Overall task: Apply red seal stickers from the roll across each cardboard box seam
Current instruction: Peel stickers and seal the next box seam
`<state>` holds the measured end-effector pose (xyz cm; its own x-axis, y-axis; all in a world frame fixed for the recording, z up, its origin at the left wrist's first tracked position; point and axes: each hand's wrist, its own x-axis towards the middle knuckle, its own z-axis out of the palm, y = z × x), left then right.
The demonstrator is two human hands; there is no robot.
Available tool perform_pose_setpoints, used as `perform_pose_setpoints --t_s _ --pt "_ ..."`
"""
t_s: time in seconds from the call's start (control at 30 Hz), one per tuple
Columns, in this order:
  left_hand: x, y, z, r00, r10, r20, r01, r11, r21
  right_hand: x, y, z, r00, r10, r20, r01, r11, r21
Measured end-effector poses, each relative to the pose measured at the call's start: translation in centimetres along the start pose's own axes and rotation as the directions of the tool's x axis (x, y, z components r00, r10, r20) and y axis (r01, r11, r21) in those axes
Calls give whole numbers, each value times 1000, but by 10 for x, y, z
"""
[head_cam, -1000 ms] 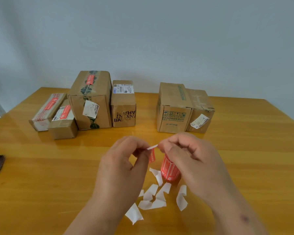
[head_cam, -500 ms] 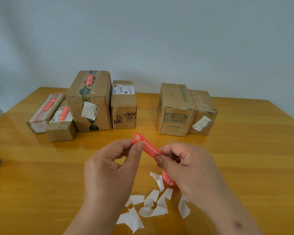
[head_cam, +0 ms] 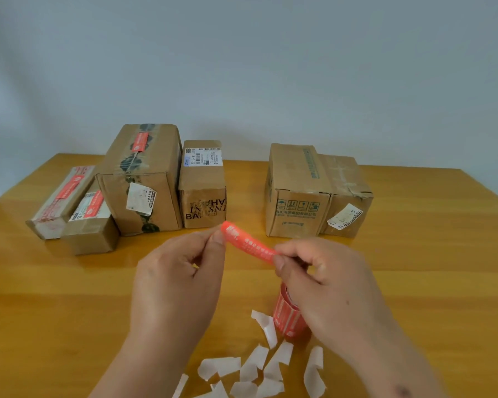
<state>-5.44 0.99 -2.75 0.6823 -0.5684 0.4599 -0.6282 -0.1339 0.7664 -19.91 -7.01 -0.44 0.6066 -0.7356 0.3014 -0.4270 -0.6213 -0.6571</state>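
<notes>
Left hand point(head_cam: 179, 285) pinches one end of a peeled red seal sticker point(head_cam: 249, 246), right hand point(head_cam: 325, 280) pinches the other, above the wooden surface point(head_cam: 429, 268). Red sticker roll point(head_cam: 288, 317) under right hand; brown cardboard boxes point(head_cam: 296, 191) behind.

A wooden table point(head_cam: 414, 268) stands against a pale wall point(head_cam: 270, 67). White backing scraps point(head_cam: 259, 366) lie scattered near its front edge.
</notes>
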Motion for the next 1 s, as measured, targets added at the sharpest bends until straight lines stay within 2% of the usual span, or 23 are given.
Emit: perform_pose_setpoints --t_s 0.07,0.1,0.2,0.23,0.4,0.5,0.57,0.67,0.77,0.87,1.0 --pt "10 0 9 979 -189 74 198 970 -140 11 6 -8 993 105 -55 -99 989 110" --pt "15 0 13 965 -233 116 251 953 -169 17 11 -13 982 168 -90 -148 969 198" --pt "30 0 30 923 -251 293 318 925 -208 38 29 -21 931 333 -149 -219 837 502" --pt "35 1 37 901 -250 354 342 912 -227 44 35 -22 917 369 -150 -232 800 553" --pt "59 8 71 784 -301 543 525 788 -322 75 54 -20 862 502 -74 -337 675 656" --pt "69 8 85 710 -334 620 627 700 -341 84 59 -11 859 510 -41 -375 682 627" --pt "70 7 89 685 -331 648 646 688 -331 84 58 -6 870 493 -24 -378 697 610" --pt "65 7 86 710 -325 624 619 710 -334 76 50 -5 884 467 -15 -367 714 597" --pt "57 8 69 789 -329 519 561 729 -391 61 36 -11 913 407 17 -347 755 557" --pt "50 6 48 843 -404 355 528 748 -402 41 14 -17 948 295 122 -316 809 496" --pt "40 -5 11 860 -482 170 510 787 -347 13 -21 -15 946 141 290 -277 816 507"
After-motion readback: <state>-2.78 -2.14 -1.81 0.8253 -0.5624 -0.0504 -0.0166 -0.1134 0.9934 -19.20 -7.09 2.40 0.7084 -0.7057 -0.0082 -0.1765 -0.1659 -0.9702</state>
